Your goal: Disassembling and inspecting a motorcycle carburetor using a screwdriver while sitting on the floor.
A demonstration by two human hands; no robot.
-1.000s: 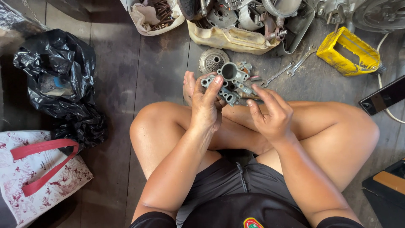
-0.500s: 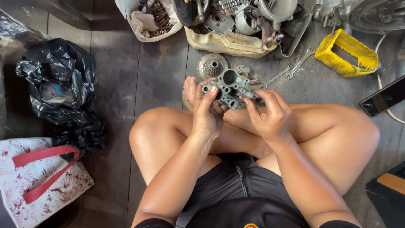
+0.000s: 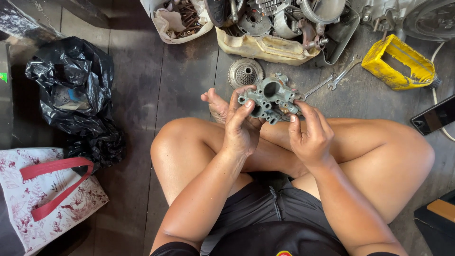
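The grey metal part (image 3: 271, 98) lies across between both hands above the crossed legs, its long side running left to right; the left hand (image 3: 242, 129) is clamped on its near-left end, the right hand (image 3: 310, 135) pinches its right end.

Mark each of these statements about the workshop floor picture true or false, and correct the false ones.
1. Both hands hold the grey metal part. True: the left hand and the right hand both grip it.
2. The yellow container lies beside the black plastic bag. False: it lies at the far side from the bag, near the spanners.
3. A round perforated metal disc lies on the floor beyond the hands. True.
4. The patterned bag has blue handles. False: they are red.
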